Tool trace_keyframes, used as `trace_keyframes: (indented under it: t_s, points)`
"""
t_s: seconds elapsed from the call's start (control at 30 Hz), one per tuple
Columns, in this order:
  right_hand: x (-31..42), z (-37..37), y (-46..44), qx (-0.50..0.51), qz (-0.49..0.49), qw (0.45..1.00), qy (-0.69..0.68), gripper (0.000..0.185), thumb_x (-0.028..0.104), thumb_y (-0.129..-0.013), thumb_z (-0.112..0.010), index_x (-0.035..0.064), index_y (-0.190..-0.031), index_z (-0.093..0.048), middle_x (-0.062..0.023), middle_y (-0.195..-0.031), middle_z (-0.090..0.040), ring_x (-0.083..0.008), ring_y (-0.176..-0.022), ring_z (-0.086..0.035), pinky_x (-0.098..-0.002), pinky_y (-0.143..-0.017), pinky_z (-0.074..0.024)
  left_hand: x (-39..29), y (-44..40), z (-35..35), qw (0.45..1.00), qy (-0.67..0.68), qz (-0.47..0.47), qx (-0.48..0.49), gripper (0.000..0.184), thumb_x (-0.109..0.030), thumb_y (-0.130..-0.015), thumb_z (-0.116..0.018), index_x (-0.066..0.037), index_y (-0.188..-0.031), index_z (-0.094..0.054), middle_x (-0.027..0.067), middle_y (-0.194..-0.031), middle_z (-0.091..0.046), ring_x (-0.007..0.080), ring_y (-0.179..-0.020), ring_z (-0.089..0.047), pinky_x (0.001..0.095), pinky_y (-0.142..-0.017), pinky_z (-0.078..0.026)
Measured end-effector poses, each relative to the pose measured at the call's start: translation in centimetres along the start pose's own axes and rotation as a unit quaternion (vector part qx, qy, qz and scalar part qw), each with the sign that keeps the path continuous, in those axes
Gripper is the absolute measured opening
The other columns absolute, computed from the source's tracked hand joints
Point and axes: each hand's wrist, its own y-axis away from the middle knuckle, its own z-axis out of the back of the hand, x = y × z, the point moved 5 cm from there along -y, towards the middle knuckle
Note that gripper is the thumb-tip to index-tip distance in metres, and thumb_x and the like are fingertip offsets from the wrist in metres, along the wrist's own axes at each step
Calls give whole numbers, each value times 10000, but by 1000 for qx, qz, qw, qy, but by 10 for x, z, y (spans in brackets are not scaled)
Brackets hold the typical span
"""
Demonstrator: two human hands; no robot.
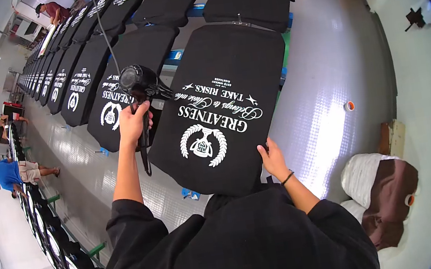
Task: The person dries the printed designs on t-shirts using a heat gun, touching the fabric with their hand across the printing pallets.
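My left hand (134, 125) is wrapped round the handle of a black hair dryer (140, 80). The dryer's nozzle points right, over the left side of a black T-shirt (227, 58) stretched flat on a board in front of me. White lettering and a wreath emblem (204, 146) are printed on this shirt, upside down from where I stand. At the shirt's near right edge, my right hand (273, 158) has its thumb and fingers apart. Whether it touches the cloth, I cannot tell.
Rows of boards with black printed shirts (73, 83) run far to the left. The dryer's cord (104, 31) hangs from above. Co-workers (9, 173) stand along another line at left. At right are a tape roll (350, 106) and a wrapped brown bundle (394, 192).
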Motion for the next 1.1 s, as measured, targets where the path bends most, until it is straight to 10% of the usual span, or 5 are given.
trace_keyframes:
  t_s: [0.4,0.67,1.1]
  points:
    - [2,0,5,-31,-8,999,3,560,352,-990,-506,-18,-1400,-415,-275,-1278,-551,-438,-1165,-538,-452,-971,-448,-21,53,-74,985,62,3,159,213,-182,-912,-658,-8,-800,-611,46,-670,-623,100,-519,-564,255,-491,-462]
    - [14,14,23,-15,-59,983,171,476,381,-1007,-429,17,-763,-612,-230,-761,-652,-451,-756,-621,-553,-684,-480,-42,79,-140,966,74,-6,247,180,-152,-903,-657,13,-837,-626,39,-670,-611,100,-531,-562,250,-500,-455]
    - [18,16,20,-41,-44,988,144,442,352,-1014,-409,30,-793,-616,-216,-770,-652,-432,-754,-625,-529,-675,-481,-41,83,-158,960,82,7,267,190,-168,-903,-652,10,-840,-635,41,-668,-608,103,-528,-568,249,-498,-456]
